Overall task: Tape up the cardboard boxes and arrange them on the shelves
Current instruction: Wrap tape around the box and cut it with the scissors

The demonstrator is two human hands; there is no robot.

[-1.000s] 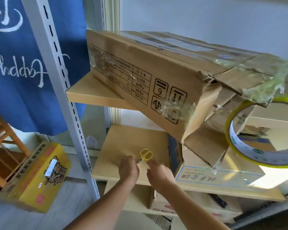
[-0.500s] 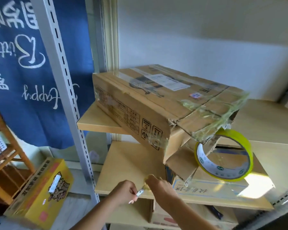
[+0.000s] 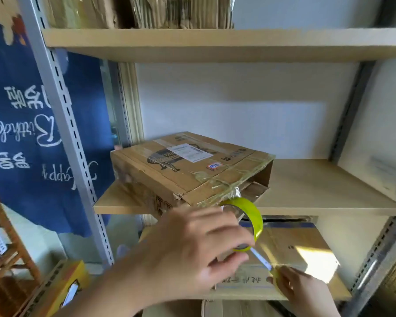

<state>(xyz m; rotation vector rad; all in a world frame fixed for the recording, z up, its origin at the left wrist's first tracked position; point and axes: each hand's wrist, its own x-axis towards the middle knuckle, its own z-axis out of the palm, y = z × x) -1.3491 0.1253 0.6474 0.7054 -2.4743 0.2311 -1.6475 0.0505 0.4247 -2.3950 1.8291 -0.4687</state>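
A taped brown cardboard box point(image 3: 188, 170) lies on the middle shelf point(image 3: 318, 193), its corner past the front edge and its right end flaps loose. A yellow-green tape roll point(image 3: 253, 221) hangs below that corner on a strip of clear tape. My left hand point(image 3: 192, 248) grips the roll, fingers curled round its lower rim. My right hand point(image 3: 302, 291), lower right, holds yellow-handled scissors point(image 3: 264, 263) with the blades pointing up-left toward the roll.
A flat printed carton point(image 3: 295, 245) lies on the lower shelf. Flattened cardboard point(image 3: 169, 12) is stacked on the top shelf. A grey slotted upright point(image 3: 71, 143) stands left, with a blue banner point(image 3: 21, 145) behind it. A yellow box point(image 3: 62, 289) and a wooden rack point(image 3: 2, 259) sit lower left.
The view has tilted upward. My left hand rose from the lower shelf and took hold of the tape roll. My right hand lifted the scissors off the shelf toward the roll.
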